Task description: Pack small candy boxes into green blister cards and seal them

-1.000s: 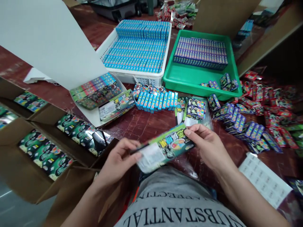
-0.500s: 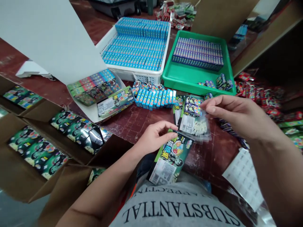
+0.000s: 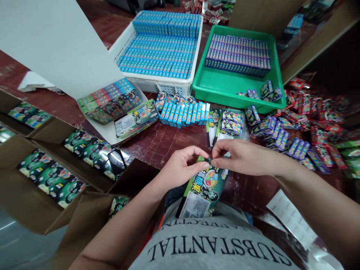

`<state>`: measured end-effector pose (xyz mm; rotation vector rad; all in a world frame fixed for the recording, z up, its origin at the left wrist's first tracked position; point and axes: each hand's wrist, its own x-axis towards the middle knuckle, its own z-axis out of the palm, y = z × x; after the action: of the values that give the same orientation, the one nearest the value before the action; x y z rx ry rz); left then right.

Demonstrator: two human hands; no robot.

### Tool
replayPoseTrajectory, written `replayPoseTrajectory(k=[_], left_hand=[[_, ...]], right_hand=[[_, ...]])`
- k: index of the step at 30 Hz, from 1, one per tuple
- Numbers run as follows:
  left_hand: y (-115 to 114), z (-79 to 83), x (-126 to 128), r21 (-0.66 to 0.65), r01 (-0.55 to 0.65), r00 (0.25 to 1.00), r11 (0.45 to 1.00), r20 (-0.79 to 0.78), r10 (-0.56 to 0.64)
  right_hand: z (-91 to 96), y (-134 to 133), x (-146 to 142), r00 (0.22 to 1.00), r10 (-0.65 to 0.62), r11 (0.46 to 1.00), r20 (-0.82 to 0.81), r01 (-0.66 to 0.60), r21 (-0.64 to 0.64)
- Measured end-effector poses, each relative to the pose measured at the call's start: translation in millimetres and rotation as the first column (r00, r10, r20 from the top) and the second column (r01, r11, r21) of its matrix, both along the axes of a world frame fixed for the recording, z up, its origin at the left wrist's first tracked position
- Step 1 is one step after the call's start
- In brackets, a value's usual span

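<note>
A green and black candy box (image 3: 204,187) with a white printed label leans against my lap, its upper end toward the table. My left hand (image 3: 187,165) pinches its top edge between thumb and fingers. From the other side, my right hand (image 3: 239,155) has thumb and fingertips pressed together at the same edge, nearly meeting the left fingertips. A tiny dark, shiny bit shows between them; what the right fingers hold is too small to make out. Just beyond the right hand, two small purple boxes (image 3: 232,122) lie on similar green packaging.
A white basket (image 3: 157,84) of blue boxes and a green tray (image 3: 208,88) of purple boxes stand behind. Blue boxes (image 3: 184,114) stand in a row. Loose purple boxes (image 3: 277,135) and red packets (image 3: 306,105) lie right, a sticker sheet (image 3: 292,217) nearer. Open cartons (image 3: 95,206) stand left.
My right hand has moved left and down from beside the small purple boxes to the candy box's top edge. The left hand keeps its pinch there. The view has shifted slightly.
</note>
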<state>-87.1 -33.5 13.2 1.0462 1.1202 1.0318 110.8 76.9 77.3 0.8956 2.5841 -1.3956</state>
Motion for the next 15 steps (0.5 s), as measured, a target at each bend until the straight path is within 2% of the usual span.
replayPoseTrajectory(k=[2, 5, 8, 10, 12, 14, 15], left_hand=[[-2.4, 3.1, -0.2, 0.008, -0.018, 1.0, 1.0, -0.021, 0.018], [-7.4, 3.8, -2.8, 0.01, -0.022, 0.999, 1.0, -0.028, 0.023], [-14.4, 0.9, -8.3, 0.006, -0.03, 0.999, 1.0, -0.02, 0.031], [-19.0, -0.4, -15.4, 0.019, -0.053, 0.999, 0.998, -0.005, 0.053], [-20.7, -0.2, -30.0, 0.081, -0.105, 0.994, 0.991, -0.004, 0.106], [-16.3, 0.2, -56.7, 0.213, -0.221, 0.965, 0.952, -0.09, 0.245], [-11.6, -0.1, -74.7, 0.306, -0.279, 0.919, 0.91, -0.191, 0.346]], right_hand=[[-4.3, -3.1, 0.8, 0.999, -0.049, 0.993, -0.012, 0.05, 0.108], [-13.0, -11.7, 2.8, 0.987, -0.127, 0.954, -0.103, 0.149, 0.259], [-24.3, -19.4, 2.0, 0.982, -0.085, 0.945, -0.169, 0.133, 0.298], [-29.7, -22.4, -1.0, 0.979, -0.065, 0.962, -0.192, 0.113, 0.25], [-31.7, -22.2, -6.2, 0.975, -0.073, 0.988, -0.21, 0.1, 0.12], [-30.1, -17.4, -14.6, 0.966, -0.122, 0.992, -0.229, 0.115, -0.044], [-27.9, -13.1, -20.3, 0.955, -0.178, 0.981, -0.239, 0.152, -0.124]])
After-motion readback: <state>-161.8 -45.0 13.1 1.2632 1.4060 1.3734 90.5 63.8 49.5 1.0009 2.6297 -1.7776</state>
